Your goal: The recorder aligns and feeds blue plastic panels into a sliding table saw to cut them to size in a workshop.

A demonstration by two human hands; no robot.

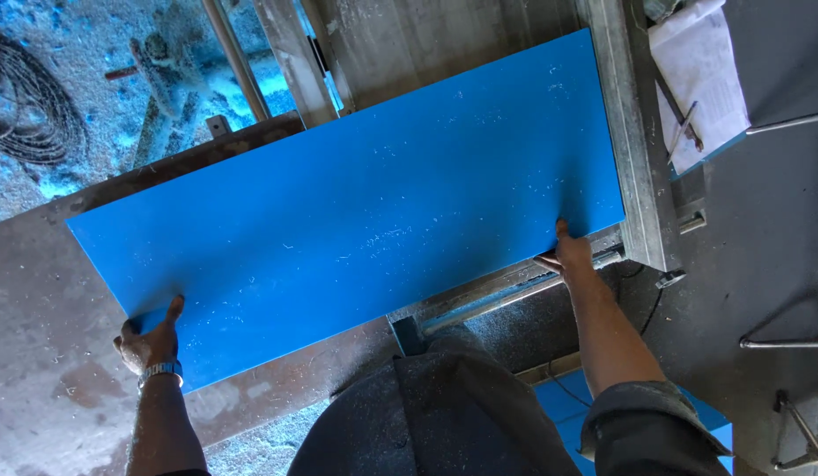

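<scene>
Both hands grip the blue panel's (356,203) near edge, left hand (149,339) and right hand (572,256) closed on it; keeping it flat on the tabletop (39,291) likely helps.

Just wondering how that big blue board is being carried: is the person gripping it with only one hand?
No, both hands grip the blue board: the left hand at its near left corner, the right hand at its near right edge.

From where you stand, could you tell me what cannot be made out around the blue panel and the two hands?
- Head view: left hand fingers, tucked under the blue panel.
- Head view: right hand fingers, hidden beneath the panel's edge.
- Head view: table surface under the panel, covered by it.
- Head view: papers, cut off by the top edge.
</scene>
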